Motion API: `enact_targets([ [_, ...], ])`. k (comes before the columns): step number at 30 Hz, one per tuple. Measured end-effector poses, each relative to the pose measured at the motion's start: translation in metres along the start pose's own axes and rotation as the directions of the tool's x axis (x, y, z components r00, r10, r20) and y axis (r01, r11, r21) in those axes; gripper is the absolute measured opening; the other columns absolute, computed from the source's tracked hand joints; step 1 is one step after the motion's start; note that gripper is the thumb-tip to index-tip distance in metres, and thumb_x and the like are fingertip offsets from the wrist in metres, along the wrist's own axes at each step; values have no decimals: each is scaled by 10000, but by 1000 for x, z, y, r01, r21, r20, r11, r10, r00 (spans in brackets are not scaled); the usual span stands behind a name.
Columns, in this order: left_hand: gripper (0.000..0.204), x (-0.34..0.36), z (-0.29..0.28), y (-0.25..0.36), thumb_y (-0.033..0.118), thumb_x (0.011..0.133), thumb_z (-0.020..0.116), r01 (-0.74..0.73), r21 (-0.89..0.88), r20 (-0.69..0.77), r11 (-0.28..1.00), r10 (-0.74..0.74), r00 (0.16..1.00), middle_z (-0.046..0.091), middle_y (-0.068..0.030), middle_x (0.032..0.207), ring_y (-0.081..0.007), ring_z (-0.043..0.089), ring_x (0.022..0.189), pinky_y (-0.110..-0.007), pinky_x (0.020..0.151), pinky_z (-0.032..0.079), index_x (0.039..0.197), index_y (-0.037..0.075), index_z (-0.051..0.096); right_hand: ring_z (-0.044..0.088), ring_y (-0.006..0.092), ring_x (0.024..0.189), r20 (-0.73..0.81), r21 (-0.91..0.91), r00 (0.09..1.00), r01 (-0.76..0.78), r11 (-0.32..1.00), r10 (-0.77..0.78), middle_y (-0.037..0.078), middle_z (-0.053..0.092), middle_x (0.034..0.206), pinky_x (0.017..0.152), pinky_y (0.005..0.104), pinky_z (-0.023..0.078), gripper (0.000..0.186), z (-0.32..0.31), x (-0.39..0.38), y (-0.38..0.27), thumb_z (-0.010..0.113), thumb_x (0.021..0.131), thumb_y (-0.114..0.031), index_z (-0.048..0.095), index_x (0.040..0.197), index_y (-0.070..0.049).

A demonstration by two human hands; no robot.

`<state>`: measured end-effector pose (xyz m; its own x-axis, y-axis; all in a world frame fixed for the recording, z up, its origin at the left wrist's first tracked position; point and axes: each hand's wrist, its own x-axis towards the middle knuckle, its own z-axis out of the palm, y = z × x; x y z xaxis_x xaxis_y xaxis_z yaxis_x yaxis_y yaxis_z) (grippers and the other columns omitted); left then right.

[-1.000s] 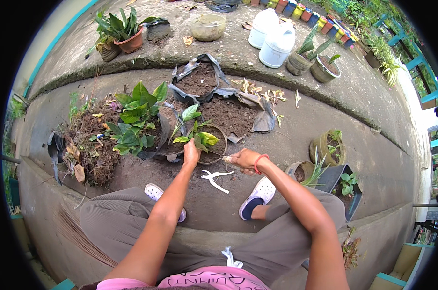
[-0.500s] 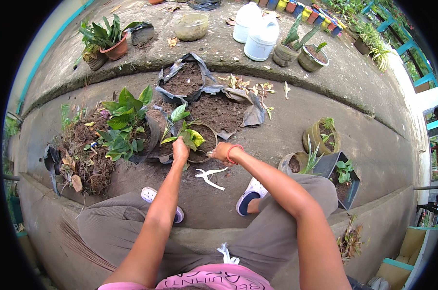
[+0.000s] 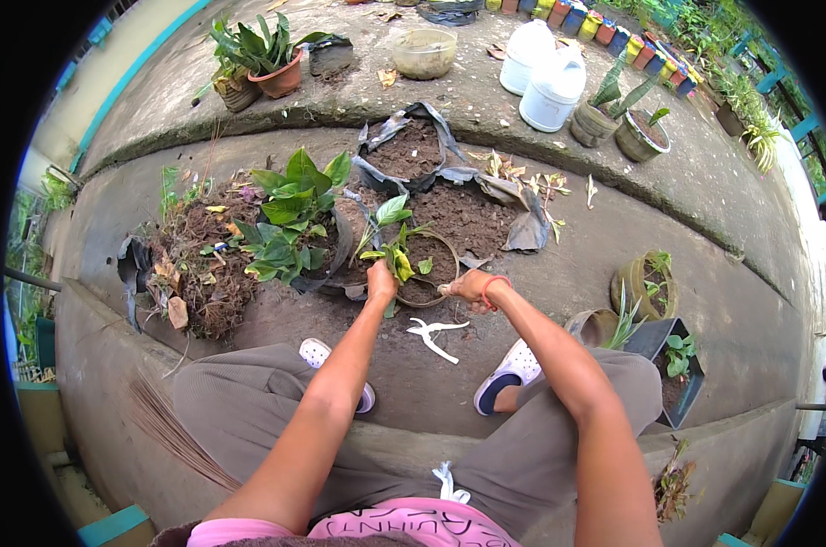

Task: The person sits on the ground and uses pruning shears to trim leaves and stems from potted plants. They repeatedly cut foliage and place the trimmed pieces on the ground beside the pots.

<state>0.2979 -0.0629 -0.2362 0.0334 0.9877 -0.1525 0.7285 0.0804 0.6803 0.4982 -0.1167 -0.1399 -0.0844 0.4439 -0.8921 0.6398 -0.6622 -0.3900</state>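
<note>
My left hand (image 3: 382, 281) is closed around the stem of a small leafy plant (image 3: 400, 259) with green and yellow leaves, at the left side of a round pot. My right hand (image 3: 473, 289) grips the right rim of that pot (image 3: 456, 258), which has dark soil inside. Just below the pot, white-handled pruning shears (image 3: 428, 334) lie spread on the concrete. To the left, a bushy green plant (image 3: 294, 205) leans out of a dark pot. Loose soil (image 3: 463, 219) and a torn black planting bag (image 3: 404, 150) filled with soil are behind the pot.
A heap of roots and dry debris (image 3: 212, 283) lies at left. Potted plants (image 3: 655, 284) and a black tray (image 3: 673, 383) stand at right. On the raised ledge are white jugs (image 3: 553, 91), a clear tub (image 3: 424, 56) and snake plants (image 3: 258, 46).
The whole view has shifted, so everything appears further right. Both hands keep their holds on the plant and the pot rim; the held plant's leaves have shifted slightly.
</note>
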Motion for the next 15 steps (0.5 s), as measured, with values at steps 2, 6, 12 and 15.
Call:
enact_targets([
  [2,170,6,2,1,100,760,495,93,-116,30,989,-90,995,624,-165,806,-196,591,705,-367,613,438,852,8,605,407,120,347,56,138,998,-49,989,42,29,411,467,312,258,322,306,-6,-5,-1,504,841,-377,597,1019,-146],
  [6,237,12,-3,8,54,631,636,48,19,19,999,-49,999,610,-193,842,-327,589,829,-378,702,468,859,3,597,388,109,354,2,100,998,-56,993,56,31,429,485,306,250,287,264,-12,-16,-4,524,834,-348,598,836,-94],
  [12,248,-1,3,9,101,642,647,38,56,88,998,-43,995,607,-200,839,-327,587,832,-382,706,459,879,36,619,271,96,307,14,245,999,-38,969,36,-5,325,419,281,242,192,457,-12,-21,-1,595,779,-399,345,522,-117],
  [15,228,-8,21,6,28,715,542,44,41,11,998,-45,999,590,-228,860,-357,573,841,-413,713,462,941,-4,554,273,88,314,-38,273,998,-36,961,49,-11,327,425,281,237,190,420,-7,-24,0,603,775,-391,378,547,-119],
])
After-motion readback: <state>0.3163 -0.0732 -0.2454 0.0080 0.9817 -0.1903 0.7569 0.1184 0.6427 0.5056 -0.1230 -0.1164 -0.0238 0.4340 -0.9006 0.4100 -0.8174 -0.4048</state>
